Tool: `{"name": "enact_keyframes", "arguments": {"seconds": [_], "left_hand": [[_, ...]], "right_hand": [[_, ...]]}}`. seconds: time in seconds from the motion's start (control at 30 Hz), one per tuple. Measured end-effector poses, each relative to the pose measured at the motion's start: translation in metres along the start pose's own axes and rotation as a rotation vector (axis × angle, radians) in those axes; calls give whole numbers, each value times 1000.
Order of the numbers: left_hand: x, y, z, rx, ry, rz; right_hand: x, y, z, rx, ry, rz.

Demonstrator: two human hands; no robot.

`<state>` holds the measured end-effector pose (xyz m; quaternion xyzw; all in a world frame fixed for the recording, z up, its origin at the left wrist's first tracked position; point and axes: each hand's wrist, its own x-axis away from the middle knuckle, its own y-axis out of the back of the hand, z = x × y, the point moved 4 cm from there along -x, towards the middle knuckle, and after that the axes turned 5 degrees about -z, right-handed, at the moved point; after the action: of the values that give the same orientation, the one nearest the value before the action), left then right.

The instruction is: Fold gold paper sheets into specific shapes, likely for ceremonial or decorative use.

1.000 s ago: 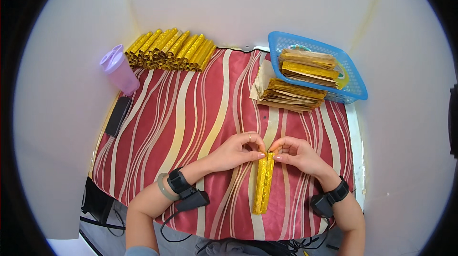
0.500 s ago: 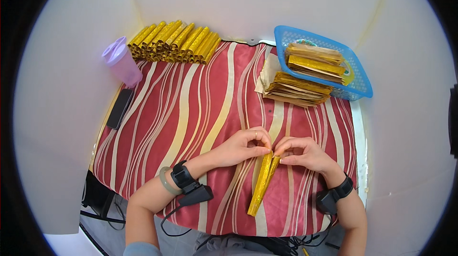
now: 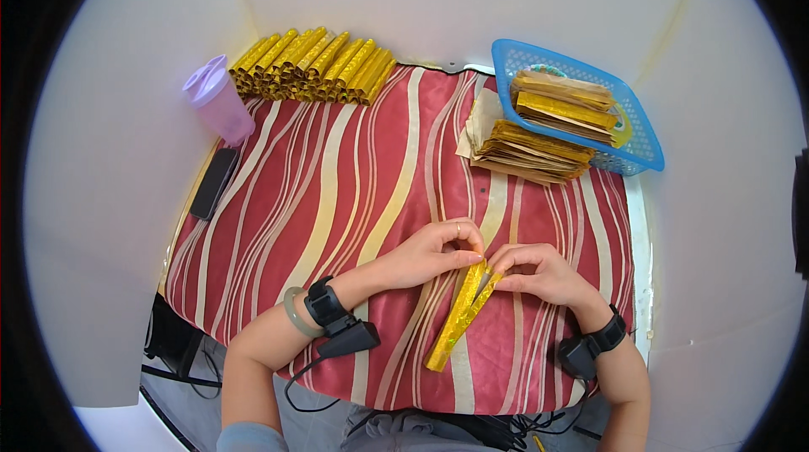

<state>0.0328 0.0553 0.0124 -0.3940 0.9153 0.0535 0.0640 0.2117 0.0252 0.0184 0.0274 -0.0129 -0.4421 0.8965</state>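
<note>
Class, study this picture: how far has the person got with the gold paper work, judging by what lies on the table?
Done: a row of gold rolls lies at the table's far edge. In hand: the left hand and right hand pinch one long folded gold strip at its upper end. Left: a stack of flat gold sheets beside the blue basket, and more sheets inside it.

Dark phone (image 3: 215, 183), flat rectangle with its black screen up, lies at the left edge of the frame on the striped cloth's border, just below a lilac cup. No packages, labels or signs visible.
</note>
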Motion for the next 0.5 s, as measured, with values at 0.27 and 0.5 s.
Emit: {"name": "enact_keyframes", "arguments": {"seconds": [0.27,0.5], "left_hand": [[0,-2,2,-38,4,85],[0,-4,2,-46,12,76]], "right_hand": [[1,2,-1,48,24,24],[1,-1,0,2,-20,63]]}}
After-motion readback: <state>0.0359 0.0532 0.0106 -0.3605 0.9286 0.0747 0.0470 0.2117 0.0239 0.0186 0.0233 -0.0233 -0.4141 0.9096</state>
